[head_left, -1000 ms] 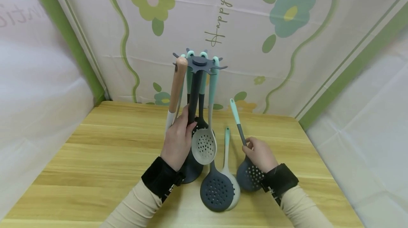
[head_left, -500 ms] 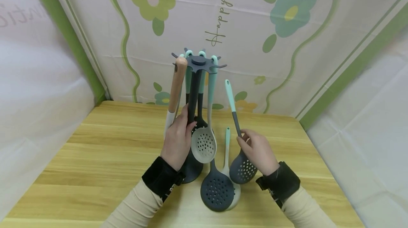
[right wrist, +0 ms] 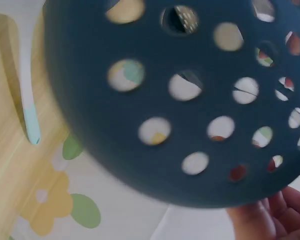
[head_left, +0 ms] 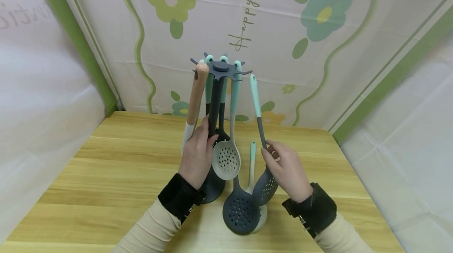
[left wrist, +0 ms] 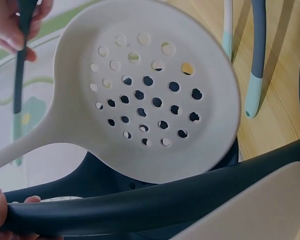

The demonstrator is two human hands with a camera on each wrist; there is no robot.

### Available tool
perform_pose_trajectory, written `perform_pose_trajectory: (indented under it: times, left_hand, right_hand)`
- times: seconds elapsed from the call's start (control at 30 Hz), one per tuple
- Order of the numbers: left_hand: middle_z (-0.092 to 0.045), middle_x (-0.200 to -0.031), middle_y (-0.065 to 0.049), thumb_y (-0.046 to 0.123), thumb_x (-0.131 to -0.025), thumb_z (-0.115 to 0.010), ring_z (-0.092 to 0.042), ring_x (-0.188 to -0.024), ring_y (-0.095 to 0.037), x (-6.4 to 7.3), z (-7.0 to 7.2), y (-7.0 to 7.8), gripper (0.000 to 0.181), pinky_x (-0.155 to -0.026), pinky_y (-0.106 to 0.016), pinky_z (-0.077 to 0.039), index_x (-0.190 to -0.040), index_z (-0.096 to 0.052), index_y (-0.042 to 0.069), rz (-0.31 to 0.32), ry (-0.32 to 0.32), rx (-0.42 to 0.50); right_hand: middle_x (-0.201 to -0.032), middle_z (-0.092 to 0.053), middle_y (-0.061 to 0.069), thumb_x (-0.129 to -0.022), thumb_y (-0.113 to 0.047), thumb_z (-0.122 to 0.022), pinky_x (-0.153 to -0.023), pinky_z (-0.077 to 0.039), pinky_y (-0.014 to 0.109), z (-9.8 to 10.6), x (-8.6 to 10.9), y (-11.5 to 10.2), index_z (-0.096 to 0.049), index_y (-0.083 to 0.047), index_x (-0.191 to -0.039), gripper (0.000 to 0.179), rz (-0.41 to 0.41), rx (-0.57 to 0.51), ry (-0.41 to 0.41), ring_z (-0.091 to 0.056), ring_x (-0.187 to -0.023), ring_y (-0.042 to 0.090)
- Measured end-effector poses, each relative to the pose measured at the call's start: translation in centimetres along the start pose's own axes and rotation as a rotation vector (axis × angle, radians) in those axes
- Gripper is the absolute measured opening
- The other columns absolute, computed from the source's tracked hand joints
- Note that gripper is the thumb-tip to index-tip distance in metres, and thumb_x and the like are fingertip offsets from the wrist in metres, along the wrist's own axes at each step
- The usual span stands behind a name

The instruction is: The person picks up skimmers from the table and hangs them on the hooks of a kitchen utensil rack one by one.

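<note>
My left hand point(head_left: 196, 159) grips the dark post point(head_left: 216, 105) of a utensil stand point(head_left: 221, 68) with a hooked top. Several mint-handled utensils hang from its hooks, among them a pale skimmer point(head_left: 226, 160) at the front. A utensil with a wooden handle point(head_left: 197, 99) hangs on the left side. Right of the stand, my right hand point(head_left: 289, 171) pinches a dark skimmer point(head_left: 263, 188) by its grey shaft, mint handle up. That skimmer head point(right wrist: 155, 112) fills much of the right wrist view. The mint handle's tip is near the stand's right hook, apart from it.
A second dark skimmer point(head_left: 241, 211) lies on the wooden table point(head_left: 116, 190), overlapping a pale utensil point(head_left: 262, 219) with a mint handle. A flowered white cloth point(head_left: 269, 60) rises behind the table, and white cloth walls stand at both sides.
My right hand has lifted the dark skimmer up and to the left, towards the stand, and its head has turned. The left hand stays on the post.
</note>
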State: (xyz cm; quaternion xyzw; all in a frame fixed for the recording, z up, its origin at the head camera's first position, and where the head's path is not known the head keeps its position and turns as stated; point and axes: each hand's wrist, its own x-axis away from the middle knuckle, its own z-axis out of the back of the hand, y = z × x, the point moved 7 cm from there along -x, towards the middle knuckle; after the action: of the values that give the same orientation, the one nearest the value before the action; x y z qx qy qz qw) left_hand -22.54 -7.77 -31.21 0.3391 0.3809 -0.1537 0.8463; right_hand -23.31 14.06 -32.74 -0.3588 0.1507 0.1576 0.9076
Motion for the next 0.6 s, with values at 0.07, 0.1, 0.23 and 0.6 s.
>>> perform_pose_trajectory:
  times: [0.07, 0.1, 0.23, 0.6]
  left_hand:
    - [-0.066, -0.103, -0.023, 0.003, -0.095, -0.063, -0.07, -0.092, -0.032, 0.0, -0.1, 0.0, 0.049, -0.078, -0.04, -0.062, -0.139, -0.044, -0.004, 0.008, -0.004, -0.005]
    - [-0.066, -0.103, -0.023, 0.003, -0.095, -0.063, -0.07, -0.092, -0.032, 0.0, -0.1, -0.1, 0.049, -0.078, -0.04, -0.062, -0.139, -0.044, -0.004, 0.012, -0.006, -0.006]
    - [-0.065, -0.103, -0.023, 0.003, -0.096, -0.062, -0.07, -0.092, -0.032, 0.0, -0.1, -0.1, 0.048, -0.077, -0.04, -0.062, -0.14, -0.043, -0.004, 0.023, -0.009, -0.005]
    - [-0.065, -0.104, -0.023, 0.003, -0.096, -0.062, -0.07, -0.091, -0.033, 0.0, -0.1, 0.0, 0.049, -0.079, -0.041, -0.062, -0.14, -0.042, -0.004, 0.023, -0.016, -0.007]
  right_hand:
    - [-0.09, -0.067, 0.009, -0.099, -0.014, -0.06, -0.065, -0.058, 0.023, 0.1, 0.2, -0.2, -0.064, 0.004, -0.123, 0.03, 0.012, -0.026, 0.018, -0.063, -0.08, 0.016]
    - [-0.09, -0.067, 0.01, -0.099, -0.013, -0.06, -0.064, -0.059, 0.022, 0.1, 0.2, -0.4, -0.064, 0.004, -0.123, 0.03, 0.021, -0.047, 0.029, -0.063, -0.079, 0.017]
    - [-0.087, -0.064, 0.01, -0.097, -0.006, -0.061, -0.06, -0.059, 0.02, 0.4, 0.6, -1.3, -0.063, 0.007, -0.122, 0.028, 0.085, -0.125, 0.077, -0.064, -0.074, 0.018]
    - [-0.081, -0.063, 0.009, -0.09, 0.01, -0.062, -0.055, -0.059, 0.02, 1.1, 1.9, -3.7, -0.064, 0.009, -0.117, 0.026, 0.284, -0.233, 0.169, -0.064, -0.07, 0.006]
